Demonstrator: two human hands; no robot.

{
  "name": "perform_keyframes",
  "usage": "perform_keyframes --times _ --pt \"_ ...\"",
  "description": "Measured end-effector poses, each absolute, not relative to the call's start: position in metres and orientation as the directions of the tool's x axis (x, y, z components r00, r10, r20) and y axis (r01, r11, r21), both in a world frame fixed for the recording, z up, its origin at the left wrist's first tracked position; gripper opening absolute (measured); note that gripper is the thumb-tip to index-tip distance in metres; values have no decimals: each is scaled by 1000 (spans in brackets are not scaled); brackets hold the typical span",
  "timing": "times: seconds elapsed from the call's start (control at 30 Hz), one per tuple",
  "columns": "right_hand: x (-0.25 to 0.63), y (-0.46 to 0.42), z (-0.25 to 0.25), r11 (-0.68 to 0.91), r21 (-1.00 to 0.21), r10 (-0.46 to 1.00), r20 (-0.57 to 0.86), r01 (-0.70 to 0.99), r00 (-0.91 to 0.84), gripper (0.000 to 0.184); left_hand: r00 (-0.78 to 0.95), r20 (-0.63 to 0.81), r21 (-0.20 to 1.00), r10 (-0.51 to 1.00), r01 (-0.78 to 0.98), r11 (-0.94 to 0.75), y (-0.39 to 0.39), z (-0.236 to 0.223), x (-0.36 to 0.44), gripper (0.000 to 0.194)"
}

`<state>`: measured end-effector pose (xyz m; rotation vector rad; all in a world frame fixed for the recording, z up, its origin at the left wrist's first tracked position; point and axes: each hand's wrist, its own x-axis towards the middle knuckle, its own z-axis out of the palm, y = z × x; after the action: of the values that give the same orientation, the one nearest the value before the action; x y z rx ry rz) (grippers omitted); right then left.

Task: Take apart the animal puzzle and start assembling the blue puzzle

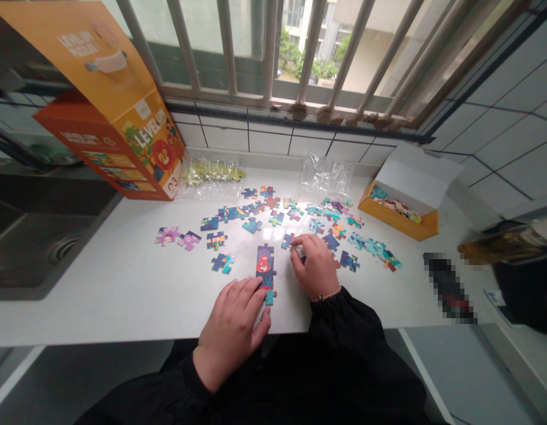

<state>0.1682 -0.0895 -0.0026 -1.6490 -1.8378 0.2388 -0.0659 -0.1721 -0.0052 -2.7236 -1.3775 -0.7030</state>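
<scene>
My left hand (pixel 235 316) is closed on the lower end of a narrow upright strip of joined puzzle pieces (pixel 265 260). Its fingers lie over the strip's left edge, with the thumb just below the bottom piece. The strip is dark purple with a red figure and a teal end. To its right, my right hand (pixel 315 268) has curled fingers, the index fingertip against a blue puzzle piece (pixel 287 240) on the counter. The palm side of this hand is hidden. Several loose pieces, such as a navy-and-teal one (pixel 222 263) and a dark blue one (pixel 349 261), lie around both hands.
An orange puzzle box (pixel 143 147) stands at the back left, beside a clear bag of green pieces (pixel 214 172). Another clear bag (pixel 326 177) lies farther right. An open small box (pixel 397 215) holds more pieces. A sink (pixel 38 260) borders the counter (pixel 123 307).
</scene>
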Motion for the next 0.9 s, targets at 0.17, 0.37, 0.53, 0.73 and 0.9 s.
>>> perform_keyframes --times 0.17,0.37,0.53,0.73,0.9 --pt "170 -89 -4 273 -542 909 416 795 -28 11 514 399 200 759 759 -620 -172 -6 -66 31" --pt "170 -89 -4 356 -547 865 500 758 -45 10 516 401 200 757 757 -622 -172 -6 -67 31" --pt "168 -91 -3 346 -595 877 479 725 -26 12 514 388 206 765 761 -615 -172 -7 -67 32" --pt "166 -96 2 236 -728 944 328 644 25 13 516 373 210 771 763 -612 -172 -9 -67 34" --pt "168 -95 0 228 -741 953 302 632 10 15 521 373 203 768 762 -615 -172 -8 -68 33"
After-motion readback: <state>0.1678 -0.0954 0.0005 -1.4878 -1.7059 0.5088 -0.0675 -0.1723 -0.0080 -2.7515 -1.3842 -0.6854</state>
